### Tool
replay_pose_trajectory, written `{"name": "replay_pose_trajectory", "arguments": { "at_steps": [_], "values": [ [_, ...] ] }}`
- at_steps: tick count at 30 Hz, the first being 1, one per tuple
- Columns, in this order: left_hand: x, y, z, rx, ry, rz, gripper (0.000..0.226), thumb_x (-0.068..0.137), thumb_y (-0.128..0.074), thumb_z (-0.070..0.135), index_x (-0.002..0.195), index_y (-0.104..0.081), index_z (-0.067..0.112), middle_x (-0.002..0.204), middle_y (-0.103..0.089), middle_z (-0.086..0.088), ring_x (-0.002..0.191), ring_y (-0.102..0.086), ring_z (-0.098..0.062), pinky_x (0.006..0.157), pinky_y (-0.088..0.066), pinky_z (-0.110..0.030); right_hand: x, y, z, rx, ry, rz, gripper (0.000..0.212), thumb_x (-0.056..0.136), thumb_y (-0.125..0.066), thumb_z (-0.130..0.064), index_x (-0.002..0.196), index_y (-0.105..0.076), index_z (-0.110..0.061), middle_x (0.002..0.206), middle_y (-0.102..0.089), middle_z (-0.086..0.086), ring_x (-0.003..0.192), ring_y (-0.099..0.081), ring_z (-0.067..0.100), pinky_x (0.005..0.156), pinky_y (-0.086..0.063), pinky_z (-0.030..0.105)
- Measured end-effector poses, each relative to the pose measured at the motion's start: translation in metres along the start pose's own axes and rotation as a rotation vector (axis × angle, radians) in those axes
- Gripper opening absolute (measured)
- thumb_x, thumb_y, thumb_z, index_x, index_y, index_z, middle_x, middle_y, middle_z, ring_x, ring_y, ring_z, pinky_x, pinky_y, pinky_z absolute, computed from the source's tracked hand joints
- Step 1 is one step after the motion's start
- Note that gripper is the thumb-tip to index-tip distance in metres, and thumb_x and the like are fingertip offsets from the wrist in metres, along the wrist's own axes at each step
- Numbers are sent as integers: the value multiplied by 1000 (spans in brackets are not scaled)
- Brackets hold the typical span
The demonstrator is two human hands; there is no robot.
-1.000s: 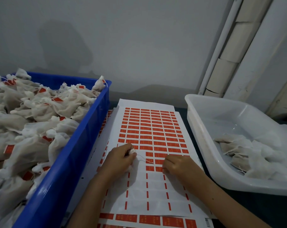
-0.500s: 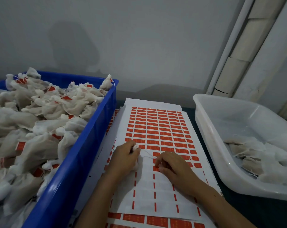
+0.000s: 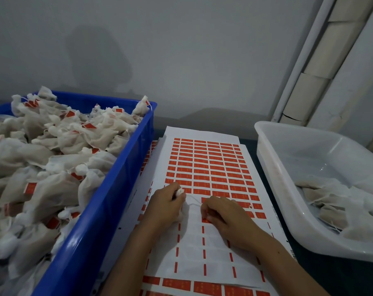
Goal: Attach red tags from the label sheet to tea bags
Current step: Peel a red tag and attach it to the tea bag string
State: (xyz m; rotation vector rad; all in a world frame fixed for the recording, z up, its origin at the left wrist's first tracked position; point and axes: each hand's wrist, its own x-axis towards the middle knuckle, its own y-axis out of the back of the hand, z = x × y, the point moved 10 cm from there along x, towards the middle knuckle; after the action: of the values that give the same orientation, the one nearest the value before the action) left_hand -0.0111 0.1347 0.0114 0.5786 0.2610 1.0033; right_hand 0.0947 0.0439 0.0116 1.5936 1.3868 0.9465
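Head view: a tea bag (image 3: 180,191) is gripped in the curled left hand (image 3: 167,207) over the label sheet (image 3: 211,174), its white string (image 3: 194,200) running across to the right hand (image 3: 225,216), whose fingertips are pinched on a red tag (image 3: 205,220) just beside.

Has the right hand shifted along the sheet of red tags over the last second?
Yes. The right hand has slid left across the label sheet, toward the left hand holding the tea bag; the string between them is shorter.
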Motion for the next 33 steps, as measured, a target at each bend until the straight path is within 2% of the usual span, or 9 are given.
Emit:
{"name": "replay_pose_trajectory", "arguments": {
  "at_steps": [7,9,11,14,23,26,28,30,33],
  "values": [
    [1,-1,0,1,8,-1,15,95,-44,30,91,-54,19,92,-59,14,73,-57,-3,56,-32,-3,-10,4,1,-25,-126,47,13,88,-55,-36,89,-43,-39,106,-58,-17,79,-49,1,80,-36,11],
    [1,-2,0,4,11,3,15,95,-44,30,89,-53,21,92,-59,12,73,-56,-4,57,-33,-4,-9,9,-2,-73,-163,75,11,86,-57,-38,91,-47,-36,106,-61,-14,76,-51,3,79,-36,12],
    [2,-2,0,1,14,5,14,95,-44,30,90,-53,22,94,-59,12,73,-56,-4,58,-33,-4,-5,12,-9,-141,-174,93,18,87,-57,-38,101,-56,-28,110,-62,-10,84,-58,7,84,-40,17],
    [2,-3,-1,-3,10,3,15,95,-44,31,98,-55,21,96,-57,15,72,-54,0,57,-32,-2,2,12,-18,-281,-169,106,33,88,-55,-36,118,-55,-21,122,-59,-4,102,-59,13,96,-41,24],
    [1,-3,-1,10,6,-3,12,95,-44,32,88,-52,26,89,-54,20,68,-53,4,53,-29,0,10,3,-28,-456,-116,77,40,94,-46,-23,133,-41,-13,134,-50,3,113,-55,19,101,-38,28],
    [1,-1,0,3,-2,14,13,95,-42,34,89,-51,28,87,-52,22,67,-53,6,47,-31,0,8,7,-20,-334,-166,124,38,92,-49,-33,127,-48,-19,130,-53,-2,109,-56,13,98,-39,23],
    [1,0,-3,11,11,29,13,96,-39,34,96,-51,28,91,-54,20,67,-53,3,45,-35,0,0,10,-12,-184,-199,189,32,86,-55,-45,113,-55,-28,122,-57,-9,98,-55,7,92,-40,20],
    [1,-2,-6,24,35,1,19,96,-38,32,109,-50,23,107,-58,12,77,-55,-2,57,-37,-1,-14,19,6,-35,-272,278,27,79,-59,-52,101,-52,-38,117,-54,-17,95,-51,3,90,-39,19],
    [0,-14,-4,100,22,-83,28,96,-38,32,121,-44,21,122,-55,7,104,-57,-11,84,-47,-18,-38,35,49,166,-467,363,44,76,-62,-52,114,-40,-42,127,-46,-16,113,-50,9,101,-41,38]
  ]
}}
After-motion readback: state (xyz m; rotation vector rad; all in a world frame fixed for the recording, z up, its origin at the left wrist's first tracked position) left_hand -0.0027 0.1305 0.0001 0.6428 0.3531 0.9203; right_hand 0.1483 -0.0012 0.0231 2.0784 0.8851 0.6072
